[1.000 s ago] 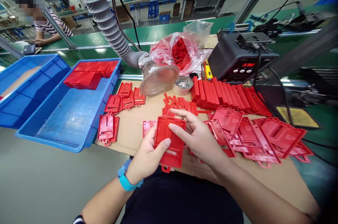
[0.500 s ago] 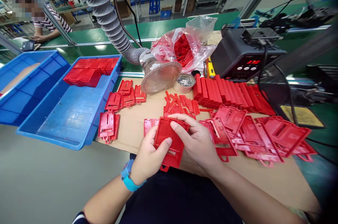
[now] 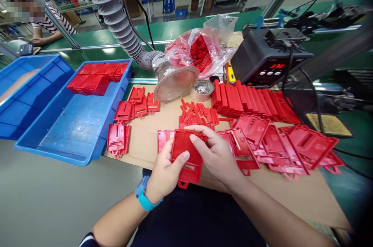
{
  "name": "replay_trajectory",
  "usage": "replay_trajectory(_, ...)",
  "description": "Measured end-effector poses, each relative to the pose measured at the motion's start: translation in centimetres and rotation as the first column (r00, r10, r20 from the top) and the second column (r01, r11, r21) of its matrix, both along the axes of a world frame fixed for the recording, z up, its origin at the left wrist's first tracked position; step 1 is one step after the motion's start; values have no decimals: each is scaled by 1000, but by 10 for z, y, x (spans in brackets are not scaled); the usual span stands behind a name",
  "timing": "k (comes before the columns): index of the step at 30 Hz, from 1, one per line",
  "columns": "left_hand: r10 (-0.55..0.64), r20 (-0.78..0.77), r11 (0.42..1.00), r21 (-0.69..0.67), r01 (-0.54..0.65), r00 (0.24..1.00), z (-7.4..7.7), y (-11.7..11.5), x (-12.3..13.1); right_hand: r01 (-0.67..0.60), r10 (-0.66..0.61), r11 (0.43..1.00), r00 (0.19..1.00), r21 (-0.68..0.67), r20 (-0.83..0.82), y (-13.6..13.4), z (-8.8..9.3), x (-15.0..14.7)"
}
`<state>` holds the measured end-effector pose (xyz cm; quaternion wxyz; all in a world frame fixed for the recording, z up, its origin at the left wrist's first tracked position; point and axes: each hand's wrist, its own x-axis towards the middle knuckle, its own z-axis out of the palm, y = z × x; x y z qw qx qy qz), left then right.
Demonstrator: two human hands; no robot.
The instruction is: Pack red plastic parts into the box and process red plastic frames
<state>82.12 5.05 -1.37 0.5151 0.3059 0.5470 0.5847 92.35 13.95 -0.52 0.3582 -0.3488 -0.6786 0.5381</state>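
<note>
Between both hands I hold a red plastic card holder (image 3: pixel 186 142), a flat piece with a slot and a small loop at its lower end. My left hand (image 3: pixel 167 167) grips its left side, thumb across the face. My right hand (image 3: pixel 214 152) is closed on the upper right edge, its thumb pressing near the top; some fingertips are hidden behind it. Just beyond lie small red strips (image 3: pixel 195 113) in a loose heap. To the right, several pinkish-red holders (image 3: pixel 274 146) overlap on the cardboard (image 3: pixel 279 188). More red holders (image 3: pixel 118 138) lie at the left.
A blue bin (image 3: pixel 72 122) with stacked red pieces (image 3: pixel 90 80) stands left, beside another blue bin (image 3: pixel 32 95). A fume hose (image 3: pixel 171 80) hangs over the bench near a tape roll (image 3: pixel 201 89). Behind are a plastic bag (image 3: pixel 186 47) and a black station (image 3: pixel 268 60). A person (image 3: pixel 52 21) sits far left.
The view has shifted slightly. Both hands keep hold of the red card holder, which is tilted a little differently; nothing has been picked up or put down.
</note>
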Motion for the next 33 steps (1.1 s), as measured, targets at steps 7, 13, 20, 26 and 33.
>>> replay_trajectory(7,-5,-147,999,-35,0,989,0,0,2,37,-40,994,999,-107,-25,-2,-1,0)
replay_trajectory(13,29,-204,1000,-4,-30,979,0,4,0,-15,7,993,998,-119,-65,5,-6,0)
replay_trajectory(20,81,-180,996,-18,-86,980,14,14,-22,-55,59,994,997,-97,44,20,1,-14)
replay_trajectory(26,338,-471,929,30,-368,815,-6,-6,-44,-140,110,987,944,74,311,27,-7,-29)
replay_trajectory(33,147,-331,972,-128,-199,932,-33,-15,-29,-255,-39,913,724,320,688,12,-16,-39)
